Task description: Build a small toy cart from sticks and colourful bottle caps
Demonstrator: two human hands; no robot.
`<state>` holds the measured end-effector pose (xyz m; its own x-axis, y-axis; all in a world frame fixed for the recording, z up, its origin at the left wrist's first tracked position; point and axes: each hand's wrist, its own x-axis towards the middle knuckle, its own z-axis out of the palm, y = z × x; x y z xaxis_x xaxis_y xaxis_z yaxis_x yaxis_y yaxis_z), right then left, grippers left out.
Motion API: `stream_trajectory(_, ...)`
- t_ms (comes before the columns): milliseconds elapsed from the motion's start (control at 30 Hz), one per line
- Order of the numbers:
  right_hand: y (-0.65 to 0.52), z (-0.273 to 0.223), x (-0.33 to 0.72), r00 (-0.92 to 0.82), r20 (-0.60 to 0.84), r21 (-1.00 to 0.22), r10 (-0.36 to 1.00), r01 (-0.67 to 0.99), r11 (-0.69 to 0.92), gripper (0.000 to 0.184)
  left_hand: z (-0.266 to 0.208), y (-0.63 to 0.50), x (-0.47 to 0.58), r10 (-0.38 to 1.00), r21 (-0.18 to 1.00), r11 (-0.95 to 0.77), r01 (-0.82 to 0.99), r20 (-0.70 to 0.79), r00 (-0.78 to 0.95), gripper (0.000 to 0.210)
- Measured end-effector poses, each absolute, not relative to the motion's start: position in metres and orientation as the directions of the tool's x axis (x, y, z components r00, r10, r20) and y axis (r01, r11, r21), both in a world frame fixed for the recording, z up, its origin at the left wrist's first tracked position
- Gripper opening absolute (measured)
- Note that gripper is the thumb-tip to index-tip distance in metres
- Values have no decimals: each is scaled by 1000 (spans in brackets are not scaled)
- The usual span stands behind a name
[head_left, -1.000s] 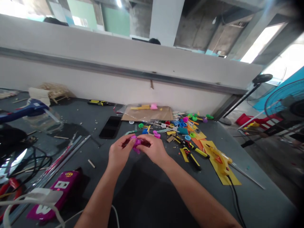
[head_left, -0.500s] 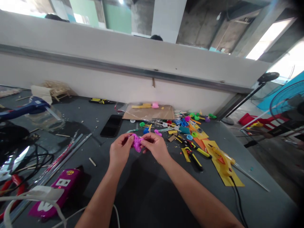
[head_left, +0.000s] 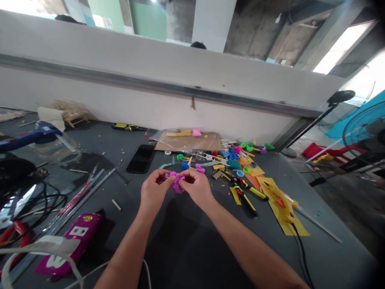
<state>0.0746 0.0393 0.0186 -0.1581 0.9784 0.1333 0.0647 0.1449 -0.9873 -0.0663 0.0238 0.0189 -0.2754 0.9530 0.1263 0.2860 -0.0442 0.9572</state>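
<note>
A small lump of purple modelling clay (head_left: 177,185) is pinched between my two hands, above the middle of the dark table. My left hand (head_left: 155,190) grips its left side with thumb and fingertips. On the other side, my right hand (head_left: 197,186) presses it between thumb and fingers. Fingers cover much of the clay, so its full shape is hidden. Just beyond my right hand lie a pink piece (head_left: 199,168) and a blue piece (head_left: 185,165).
Pliers (head_left: 245,196) and a yellow glue gun (head_left: 284,206) lie to the right, near colourful clay tubs (head_left: 240,173). A phone (head_left: 140,159) and cardboard (head_left: 188,142) are at the back. To the left are a purple power strip (head_left: 73,245), a blue glue gun (head_left: 45,130) and cables.
The purple clay has turned in my fingers and more of it is covered. My left hand has shifted slightly right, and the fingers of both hands are closer together.
</note>
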Motion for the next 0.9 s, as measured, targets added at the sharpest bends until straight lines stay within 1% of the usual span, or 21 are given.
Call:
stream_trajectory(67, 38, 19, 73, -132, 146, -986, 980, 64, 155, 7, 17, 25, -66, 945, 969, -32, 243, 108, -310, 33)
stream_trajectory(200, 35, 21, 72, -145, 118, -992, 982, -61, 110, 8, 15, 25, -67, 925, 982, -23, 186, 91, -369, 34)
stream_trajectory(300, 35, 22, 71, -163, 92, -988, 982, -135, 70, 10, 16, 24, -68, 909, 967, -10, 256, 116, -400, 32)
stream_trajectory(367, 36, 22, 72, -179, 78, -987, 981, -151, 51, 15, 18, 23, -69, 904, 950, -14, 312, 145, -403, 30)
stream_trajectory(400, 37, 22, 73, -188, 74, -989, 979, -140, 48, 19, 19, 23, -69, 904, 944, -19, 331, 158, -398, 29)
stream_trajectory(467, 38, 21, 74, -198, 84, -995, 977, -64, 73, 27, 20, 23, -69, 909, 935, -30, 353, 172, -380, 27)
stream_trajectory(567, 39, 20, 76, -208, 163, -976, 964, 108, 189, 30, 21, 22, -68, 923, 924, -52, 379, 190, -335, 26)
stream_trajectory(667, 38, 21, 79, -217, 220, -943, 951, 202, 264, 23, 20, 22, -67, 943, 917, -92, 389, 206, -263, 29)
stream_trajectory(800, 37, 27, 82, -146, 242, -906, 959, 319, 277, 10, 19, 22, -67, 967, 909, -213, 359, 249, -57, 41)
stream_trajectory(867, 37, 31, 84, -110, 215, -913, 970, 330, 240, 8, 20, 21, -68, 960, 885, -270, 380, 276, 40, 46)
stream_trajectory(900, 38, 33, 85, -110, 170, -936, 979, 291, 196, 8, 21, 21, -69, 954, 867, -295, 402, 293, 70, 44)
